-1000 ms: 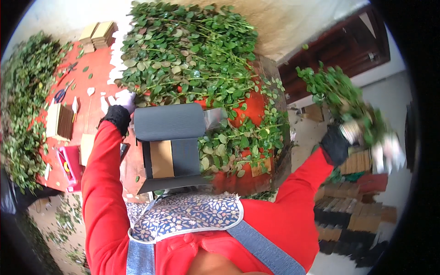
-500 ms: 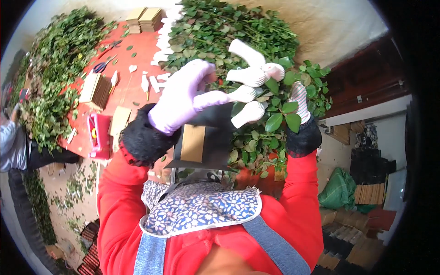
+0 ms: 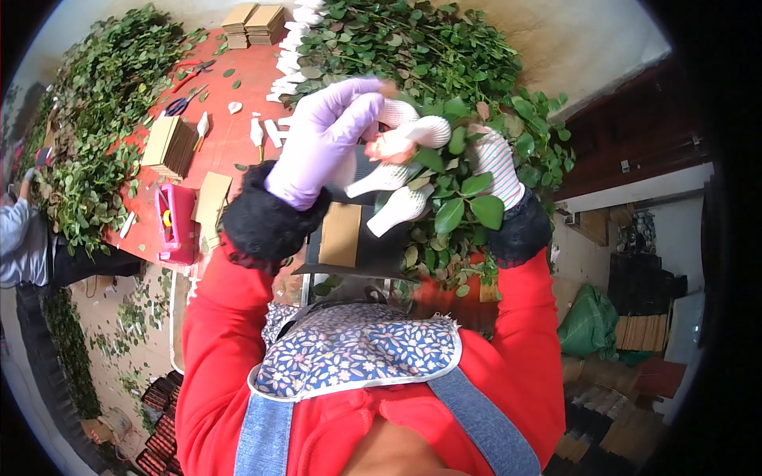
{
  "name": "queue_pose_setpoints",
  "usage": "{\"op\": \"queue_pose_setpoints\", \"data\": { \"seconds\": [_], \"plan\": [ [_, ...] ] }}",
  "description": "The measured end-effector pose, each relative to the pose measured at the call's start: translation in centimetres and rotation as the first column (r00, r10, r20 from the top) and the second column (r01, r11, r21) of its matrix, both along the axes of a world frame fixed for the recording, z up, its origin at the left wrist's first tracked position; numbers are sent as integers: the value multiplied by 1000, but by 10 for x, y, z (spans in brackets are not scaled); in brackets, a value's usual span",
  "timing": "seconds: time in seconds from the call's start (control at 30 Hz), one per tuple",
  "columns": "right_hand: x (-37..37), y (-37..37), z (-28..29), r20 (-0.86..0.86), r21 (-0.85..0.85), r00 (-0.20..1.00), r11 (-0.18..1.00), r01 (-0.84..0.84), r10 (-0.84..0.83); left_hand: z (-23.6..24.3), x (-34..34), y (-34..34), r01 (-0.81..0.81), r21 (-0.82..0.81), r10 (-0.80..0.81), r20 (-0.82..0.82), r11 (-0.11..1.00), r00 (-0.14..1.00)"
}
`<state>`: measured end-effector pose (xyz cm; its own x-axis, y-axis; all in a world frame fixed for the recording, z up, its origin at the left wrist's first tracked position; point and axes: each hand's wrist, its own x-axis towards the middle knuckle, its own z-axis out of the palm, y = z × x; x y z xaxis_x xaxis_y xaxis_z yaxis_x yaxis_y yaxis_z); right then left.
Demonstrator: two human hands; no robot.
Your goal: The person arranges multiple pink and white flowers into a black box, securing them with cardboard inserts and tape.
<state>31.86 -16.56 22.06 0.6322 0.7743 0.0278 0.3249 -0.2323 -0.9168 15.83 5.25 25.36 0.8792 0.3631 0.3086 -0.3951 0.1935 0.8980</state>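
Several roses with leafy stems are bunched in front of me, their heads in white net sleeves [image 3: 401, 208]. Among them a pink rose [image 3: 389, 147] shows its petals. My right hand [image 3: 498, 166], in a striped glove, is closed round the stems behind green leaves [image 3: 464, 208]; its fingers are partly hidden. My left hand [image 3: 329, 131], in a lilac glove, has its fingers and thumb curled in at the upper left of the bunch, on a sleeved rose head [image 3: 398, 113]. Below the flowers lies a brown cardboard piece [image 3: 340, 234] on a black sheet [image 3: 381, 252].
On the red table [image 3: 230, 131] are cardboard stacks [image 3: 168, 147], dark-handled scissors [image 3: 178, 105], red-handled pliers [image 3: 190, 75] and a pink tape dispenser [image 3: 176, 224]. Leafy stems [image 3: 413, 47] are heaped at the back and left [image 3: 111, 103]. Another person's sleeve [image 3: 20, 238] shows far left.
My left hand has moved right and up to the flower heads, and its spread fingers have closed. The bunch and my right hand have shifted left, and a pink rose shows more plainly.
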Motion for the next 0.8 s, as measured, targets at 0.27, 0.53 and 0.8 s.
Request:
{"op": "queue_pose_setpoints", "data": {
  "seconds": [0.27,0.53,0.8],
  "plan": [
    [-5,7,10,452,-158,886,987,-37,105,27,-32,22,-326,838,194,266,437,944],
    [3,-8,0,861,-271,461,961,52,217,30,-52,19,-590,489,542,253,643,801],
    [-5,4,10,901,-209,401,976,67,165,-12,-59,7,-92,626,253,-173,775,952]
  ]
}}
